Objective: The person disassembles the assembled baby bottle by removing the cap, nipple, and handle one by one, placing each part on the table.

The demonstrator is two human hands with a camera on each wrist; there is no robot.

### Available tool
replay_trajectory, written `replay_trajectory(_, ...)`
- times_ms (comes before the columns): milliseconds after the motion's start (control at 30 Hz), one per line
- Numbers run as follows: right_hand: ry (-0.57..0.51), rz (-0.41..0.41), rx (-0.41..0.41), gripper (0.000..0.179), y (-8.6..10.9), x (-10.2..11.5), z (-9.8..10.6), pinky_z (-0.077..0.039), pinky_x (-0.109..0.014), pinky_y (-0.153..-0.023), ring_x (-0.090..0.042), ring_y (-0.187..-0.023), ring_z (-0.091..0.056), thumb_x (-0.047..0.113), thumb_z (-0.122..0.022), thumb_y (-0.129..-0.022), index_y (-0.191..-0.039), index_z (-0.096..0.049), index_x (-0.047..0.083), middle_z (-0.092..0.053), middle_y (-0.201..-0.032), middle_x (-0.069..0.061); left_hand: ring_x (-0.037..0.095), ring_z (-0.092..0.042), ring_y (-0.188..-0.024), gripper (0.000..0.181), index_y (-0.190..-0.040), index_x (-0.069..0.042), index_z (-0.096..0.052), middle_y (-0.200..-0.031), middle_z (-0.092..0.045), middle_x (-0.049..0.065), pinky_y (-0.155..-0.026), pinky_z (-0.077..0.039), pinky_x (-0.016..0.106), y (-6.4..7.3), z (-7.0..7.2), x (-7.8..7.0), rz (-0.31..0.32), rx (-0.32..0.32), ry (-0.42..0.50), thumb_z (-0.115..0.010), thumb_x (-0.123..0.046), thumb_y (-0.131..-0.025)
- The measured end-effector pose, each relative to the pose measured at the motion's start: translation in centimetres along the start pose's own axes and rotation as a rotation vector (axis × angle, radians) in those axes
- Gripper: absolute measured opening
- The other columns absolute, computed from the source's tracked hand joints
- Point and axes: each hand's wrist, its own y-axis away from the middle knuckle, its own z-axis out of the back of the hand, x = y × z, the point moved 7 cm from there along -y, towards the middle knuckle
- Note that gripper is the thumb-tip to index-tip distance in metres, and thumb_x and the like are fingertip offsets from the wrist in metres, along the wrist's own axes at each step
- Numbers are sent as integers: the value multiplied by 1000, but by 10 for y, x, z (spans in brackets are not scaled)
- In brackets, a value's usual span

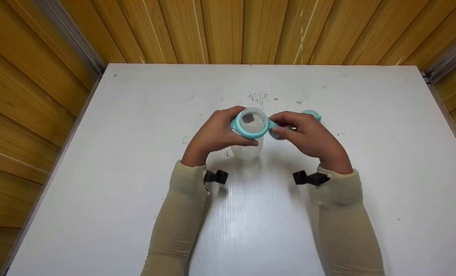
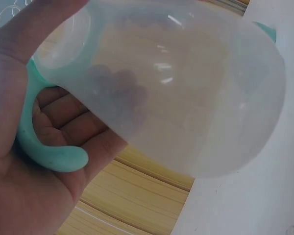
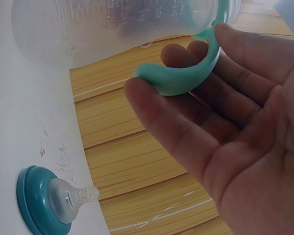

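A translucent baby bottle [image 2: 186,103] with its mouth uncovered stands up between both hands. Around its neck sits a teal handle ring [image 1: 252,135] with a curved handle on each side. My left hand [image 1: 217,131] grips the bottle by its upper part, thumb on the near side and fingers behind; the left handle [image 2: 54,155] curves inside the palm. With my right hand [image 1: 308,132] I hold the other handle [image 3: 181,80], fingers behind it and thumb near its top. Measuring marks show on the bottle's side in the right wrist view.
A teal collar [image 3: 34,200] with a clear nipple [image 3: 71,198] rests on the white table [image 1: 109,184], beyond the right hand, which partly hides it in the head view. Wood-patterned panels [image 1: 220,30] rise behind the table and at its sides.
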Motion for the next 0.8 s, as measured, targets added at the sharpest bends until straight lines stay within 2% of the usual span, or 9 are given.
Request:
replay_trajectory(300,34,-13,-16,26,0,2,0,-54,-22,-84,-18,-92,-69,27,-60,-96,-119,-67,17,-71,-110,-1,9,-59,-106,72,-123,-21,-62,-116,-67,-8,-97,-47,34,1,1,-1,0,0,-7,-92,-39,-60)
replay_trajectory(800,80,27,-45,29,-1,4,2,-55,-21,-82,-19,-92,-69,27,-59,-96,-122,-66,17,-70,-113,1,7,-59,-106,74,-125,-21,-62,-117,-66,-10,-98,-47,33,1,2,1,10,-3,10,-91,-41,-60)
